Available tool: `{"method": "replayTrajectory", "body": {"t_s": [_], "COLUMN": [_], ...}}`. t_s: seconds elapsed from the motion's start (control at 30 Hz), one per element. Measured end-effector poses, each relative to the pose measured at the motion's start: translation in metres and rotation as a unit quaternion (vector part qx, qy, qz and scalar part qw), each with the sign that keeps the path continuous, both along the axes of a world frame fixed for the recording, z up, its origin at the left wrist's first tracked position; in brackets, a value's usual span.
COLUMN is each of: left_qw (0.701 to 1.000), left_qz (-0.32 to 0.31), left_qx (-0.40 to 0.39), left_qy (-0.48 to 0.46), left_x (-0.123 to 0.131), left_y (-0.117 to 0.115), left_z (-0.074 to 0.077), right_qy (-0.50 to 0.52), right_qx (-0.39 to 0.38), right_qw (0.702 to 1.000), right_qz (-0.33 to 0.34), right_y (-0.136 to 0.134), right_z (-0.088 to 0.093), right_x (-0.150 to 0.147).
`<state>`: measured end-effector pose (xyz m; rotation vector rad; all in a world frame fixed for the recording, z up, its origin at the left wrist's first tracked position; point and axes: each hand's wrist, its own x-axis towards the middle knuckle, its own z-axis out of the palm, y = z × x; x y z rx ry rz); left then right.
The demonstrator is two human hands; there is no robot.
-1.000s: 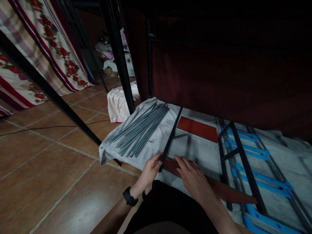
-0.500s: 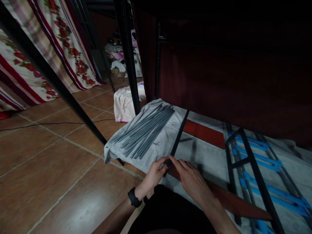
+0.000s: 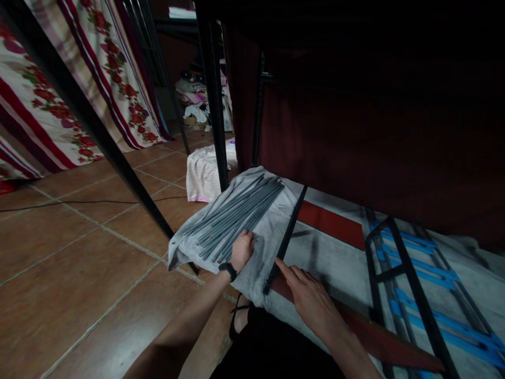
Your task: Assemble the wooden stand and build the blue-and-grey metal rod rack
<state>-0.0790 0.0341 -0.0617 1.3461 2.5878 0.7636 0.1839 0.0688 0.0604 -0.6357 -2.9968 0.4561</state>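
Note:
My left hand (image 3: 242, 248) is closed, its fingertips pressed together low over the grey cloth (image 3: 263, 266) beside a bundle of thin grey metal rods (image 3: 239, 215). Whatever the fingers pinch is hidden. My right hand (image 3: 310, 292) reaches in from the lower right with its fingers stretched out. Its index fingertip touches a black metal bar (image 3: 287, 237) that lies lengthwise away from me. Beneath that hand runs a dark red-brown panel (image 3: 371, 329), partly covered by the hand and forearm. A second red-brown panel (image 3: 331, 223) lies at the bar's far end.
At right stands a black metal frame (image 3: 412, 284) next to blue plastic slatted parts (image 3: 450, 310). Black posts (image 3: 215, 105) rise behind the rods, and a slanting black pole (image 3: 118, 163) crosses the left side. A cable (image 3: 98, 201) runs over the tiled floor (image 3: 79, 273).
My left hand has left the near end of the black bar and moved left and away, to the cloth beside the rods. My right hand stays by the bar.

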Motion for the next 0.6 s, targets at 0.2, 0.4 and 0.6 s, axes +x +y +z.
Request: {"method": "replayTrajectory", "body": {"t_s": [0.2,0.4,0.6], "left_qw": [0.999,0.936,0.857], "left_qz": [0.007,-0.022,-0.081], "left_qx": [-0.035,0.168,0.216], "left_qy": [0.013,-0.309,-0.462], "left_x": [0.008,0.018,0.05], "left_y": [-0.001,-0.032,-0.065], "left_z": [0.01,0.034,0.061], "right_qy": [-0.007,-0.008,-0.003], "right_qx": [-0.001,0.003,0.008], "right_qw": [1.0,1.0,1.0], "right_qz": [-0.001,0.003,0.009], "right_y": [-0.001,-0.001,0.003], "right_z": [0.004,0.005,-0.002], "right_x": [0.001,0.0,0.001]}}
